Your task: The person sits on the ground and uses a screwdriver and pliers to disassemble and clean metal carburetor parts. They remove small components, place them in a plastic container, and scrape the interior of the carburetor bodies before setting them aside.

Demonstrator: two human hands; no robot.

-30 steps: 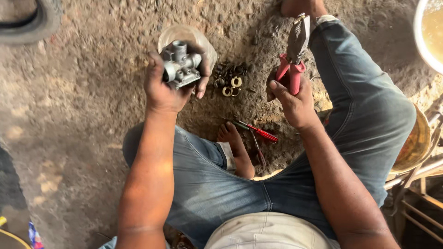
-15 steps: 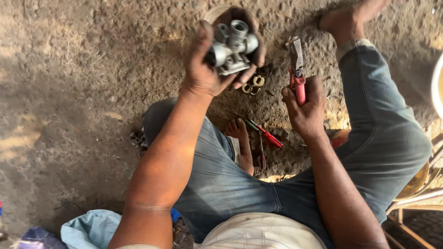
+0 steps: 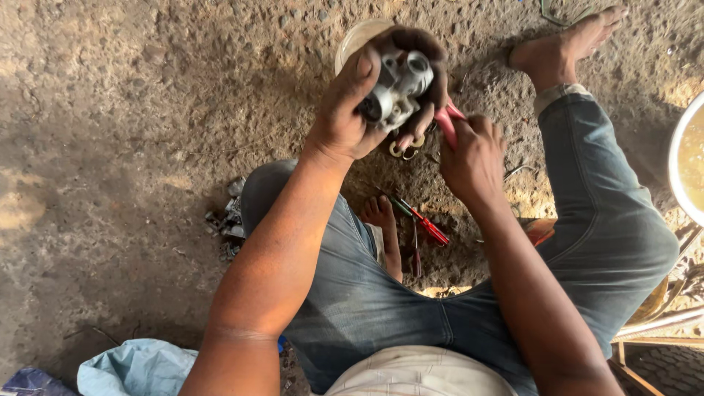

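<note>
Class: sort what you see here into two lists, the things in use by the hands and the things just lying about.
In use: metal engine part in left hand; red-handled pliers in right hand.

Lying about: red screwdriver, brass rings, blue cloth, basin.

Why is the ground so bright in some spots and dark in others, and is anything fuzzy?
In the head view, soft daylight falls unevenly: a pale sunlit patch on the dirt ground at left, shade beneath the legs. The left hand holding the grey metal engine part looks sharp; the right hand gripping the red-handled pliers is slightly soft. The white bowl at right glares.
</note>
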